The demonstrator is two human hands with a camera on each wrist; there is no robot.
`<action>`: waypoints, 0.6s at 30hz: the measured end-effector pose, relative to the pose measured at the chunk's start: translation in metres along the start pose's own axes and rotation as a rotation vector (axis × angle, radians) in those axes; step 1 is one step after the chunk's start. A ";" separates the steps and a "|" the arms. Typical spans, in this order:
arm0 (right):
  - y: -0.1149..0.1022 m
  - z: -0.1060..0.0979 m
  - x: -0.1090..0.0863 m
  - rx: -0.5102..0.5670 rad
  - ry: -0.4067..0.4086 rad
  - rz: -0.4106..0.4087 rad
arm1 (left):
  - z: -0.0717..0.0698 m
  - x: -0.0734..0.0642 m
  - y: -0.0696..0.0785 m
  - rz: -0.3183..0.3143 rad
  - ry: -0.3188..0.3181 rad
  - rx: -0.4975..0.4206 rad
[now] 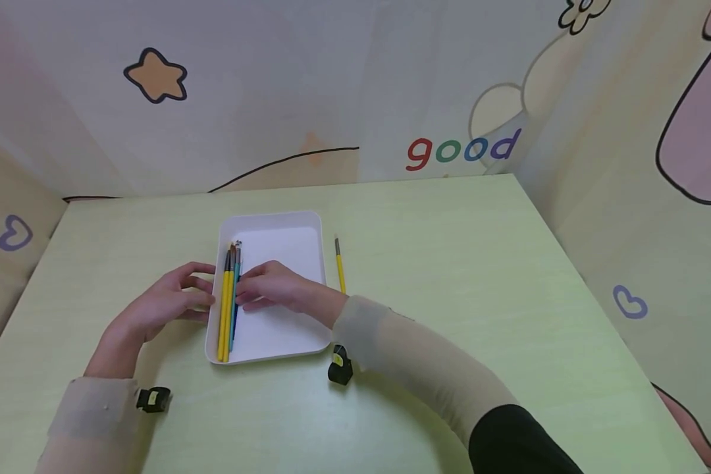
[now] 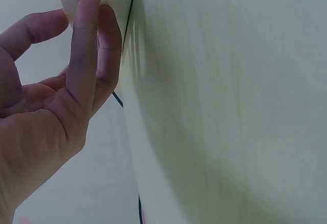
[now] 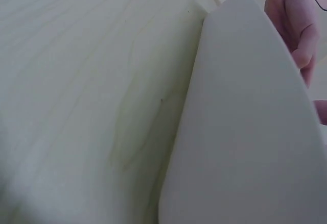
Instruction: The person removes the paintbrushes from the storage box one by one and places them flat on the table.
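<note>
A shallow white tray (image 1: 284, 247) sits on the table. Along its inner left side lie several paintbrushes: yellow-handled brushes (image 1: 224, 309), a teal brush (image 1: 234, 316) and a dark blue one partly hidden. My left hand (image 1: 168, 297) is outside the tray, its spread fingers touching the left wall; the left wrist view shows these fingertips on the tray's wall. My right hand (image 1: 275, 286) reaches over the tray, fingertips against the right side of the brushes. In the right wrist view the tray wall (image 3: 240, 112) hides most of that hand.
Right of the tray, another yellow-handled paintbrush (image 1: 340, 266) lies on the table (image 1: 450, 263), its lower end hidden behind the right forearm. Printed walls (image 1: 261, 79) stand behind and beside the table. Black cameras (image 1: 340, 365) are strapped at both wrists.
</note>
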State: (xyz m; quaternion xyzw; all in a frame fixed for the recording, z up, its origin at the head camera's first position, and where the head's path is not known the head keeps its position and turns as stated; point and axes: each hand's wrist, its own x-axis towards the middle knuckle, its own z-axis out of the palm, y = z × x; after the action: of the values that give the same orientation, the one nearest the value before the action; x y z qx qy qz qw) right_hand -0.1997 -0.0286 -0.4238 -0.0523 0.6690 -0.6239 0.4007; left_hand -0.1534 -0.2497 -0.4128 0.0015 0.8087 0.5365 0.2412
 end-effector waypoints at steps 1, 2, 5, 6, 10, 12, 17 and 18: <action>0.001 0.001 0.001 -0.009 0.002 -0.005 | 0.000 0.000 0.000 -0.001 0.000 0.000; 0.001 0.003 0.001 -0.015 0.008 -0.011 | 0.000 0.000 0.000 -0.002 -0.001 0.000; 0.002 0.007 0.004 -0.015 0.026 -0.028 | 0.000 -0.001 -0.002 -0.004 0.000 -0.002; 0.003 0.008 0.005 -0.014 0.033 -0.031 | 0.000 0.000 -0.003 -0.003 0.001 -0.002; 0.003 0.015 0.007 -0.025 0.068 -0.039 | 0.000 0.001 -0.005 0.003 -0.001 -0.004; 0.003 0.017 0.007 -0.049 0.087 -0.047 | -0.001 0.000 -0.005 0.010 -0.006 -0.008; 0.005 0.019 0.008 -0.067 0.086 -0.066 | -0.002 -0.001 -0.004 0.026 -0.019 -0.031; 0.005 0.020 0.009 -0.058 0.080 -0.068 | -0.002 -0.001 -0.004 0.029 -0.023 -0.036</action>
State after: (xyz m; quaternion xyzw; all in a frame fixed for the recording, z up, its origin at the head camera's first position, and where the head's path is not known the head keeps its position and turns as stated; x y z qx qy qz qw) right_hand -0.1912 -0.0484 -0.4302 -0.0617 0.7003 -0.6189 0.3503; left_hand -0.1526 -0.2535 -0.4158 0.0150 0.7959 0.5543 0.2428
